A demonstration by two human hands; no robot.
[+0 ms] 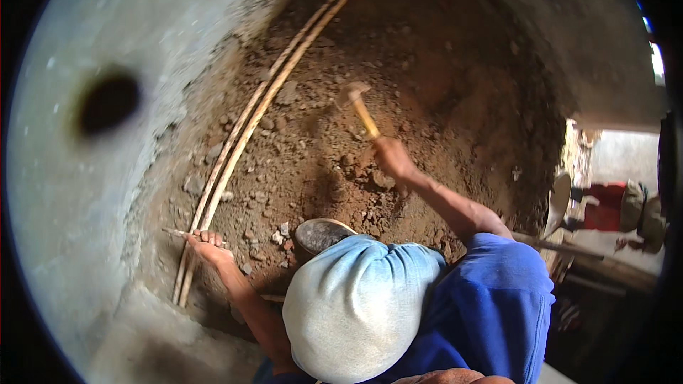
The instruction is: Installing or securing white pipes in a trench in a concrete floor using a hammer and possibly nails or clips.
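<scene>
My right hand is wrapped round the yellowish handle of a hammer, raised over broken earth; its head is slightly blurred. At the lower left, my left hand pinches a thin rod, which lies across two long pale poles and points towards the grey wall. My fingers rest right at the poles; whether they touch them I cannot tell. Between my arms bulges rounded faded-blue cloth, partly covering a dark oval shape with a pale rim.
Loose soil and stones cover the ground ahead. The wall bears a dark round spot. At right are wooden planks, a shallow pan and what looks like a person in red near a bright opening.
</scene>
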